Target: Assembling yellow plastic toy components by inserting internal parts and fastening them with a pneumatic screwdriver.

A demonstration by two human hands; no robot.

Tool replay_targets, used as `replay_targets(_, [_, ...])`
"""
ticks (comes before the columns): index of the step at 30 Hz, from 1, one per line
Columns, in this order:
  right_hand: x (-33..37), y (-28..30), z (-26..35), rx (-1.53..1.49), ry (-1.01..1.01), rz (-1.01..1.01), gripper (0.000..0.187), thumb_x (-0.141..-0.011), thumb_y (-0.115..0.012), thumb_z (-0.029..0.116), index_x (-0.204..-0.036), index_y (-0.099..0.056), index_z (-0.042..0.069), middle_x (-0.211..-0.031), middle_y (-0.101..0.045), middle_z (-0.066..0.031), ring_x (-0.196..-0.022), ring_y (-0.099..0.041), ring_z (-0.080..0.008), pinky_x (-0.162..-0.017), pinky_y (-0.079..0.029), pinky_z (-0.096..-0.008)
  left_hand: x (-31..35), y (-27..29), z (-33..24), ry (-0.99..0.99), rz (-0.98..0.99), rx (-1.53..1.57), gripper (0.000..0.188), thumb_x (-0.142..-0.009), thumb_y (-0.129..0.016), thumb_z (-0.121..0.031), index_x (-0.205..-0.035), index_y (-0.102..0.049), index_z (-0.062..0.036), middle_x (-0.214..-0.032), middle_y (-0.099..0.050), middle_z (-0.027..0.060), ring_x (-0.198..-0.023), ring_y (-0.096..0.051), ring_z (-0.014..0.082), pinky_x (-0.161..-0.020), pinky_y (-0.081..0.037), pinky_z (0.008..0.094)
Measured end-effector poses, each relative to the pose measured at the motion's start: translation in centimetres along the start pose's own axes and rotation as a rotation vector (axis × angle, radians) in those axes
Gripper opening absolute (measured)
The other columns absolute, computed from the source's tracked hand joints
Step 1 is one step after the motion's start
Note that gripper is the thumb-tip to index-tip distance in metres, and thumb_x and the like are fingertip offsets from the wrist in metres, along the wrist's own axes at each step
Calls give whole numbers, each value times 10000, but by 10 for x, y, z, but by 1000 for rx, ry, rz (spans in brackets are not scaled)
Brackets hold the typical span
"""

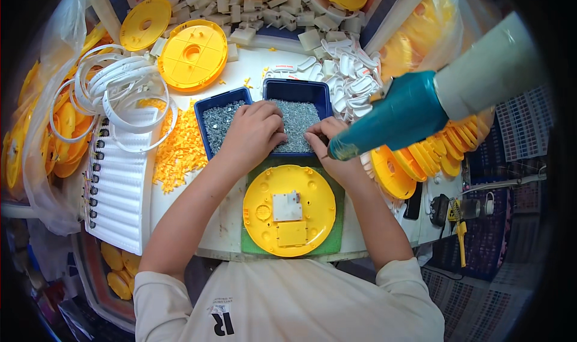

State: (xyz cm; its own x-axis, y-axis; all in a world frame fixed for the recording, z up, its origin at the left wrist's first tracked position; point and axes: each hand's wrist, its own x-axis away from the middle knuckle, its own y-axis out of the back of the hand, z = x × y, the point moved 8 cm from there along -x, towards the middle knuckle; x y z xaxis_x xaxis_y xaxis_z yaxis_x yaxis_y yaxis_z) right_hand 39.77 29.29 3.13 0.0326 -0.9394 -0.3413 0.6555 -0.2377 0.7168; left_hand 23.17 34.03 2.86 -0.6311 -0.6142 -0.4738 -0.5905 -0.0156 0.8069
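Observation:
Two dark blue bins stand side by side, full of small grey metal pieces that look like screws. My left hand [257, 129] reaches over the wall between them, its fingers curled and closed at the left part of the right bin [330, 97]. The left bin [201, 129] is partly behind that hand. At the right bin's front right corner, my right hand [332, 142] has thumb and fingers drawn together. Anything in either pinch is too small to make out. Nearer me, a yellow round plate [321, 207] holds a white box [287, 207] and lies on a green mat [248, 248].
A grey cylindrical tool with a teal tip [390, 114] hangs over my right hand. Yellow small parts [174, 162], white rings [123, 96] and a tray of clock-like movements [120, 192] lie left. White boxes [240, 12] pile behind; yellow discs [393, 172] stack right.

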Motion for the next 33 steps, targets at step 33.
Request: replay_targets(33, [112, 75, 22, -418, -110, -356, 413, -1054, -650, 234, -1365, -606, -34, -1163, -717, -143, -1095, -689, -237, -937, -542, -365, 121, 30, -85, 119, 79, 289, 171, -800, -849, -136, -906, -715, -127, -1111, -725, 24, -1004, -662, 247, -956, -431, 429])
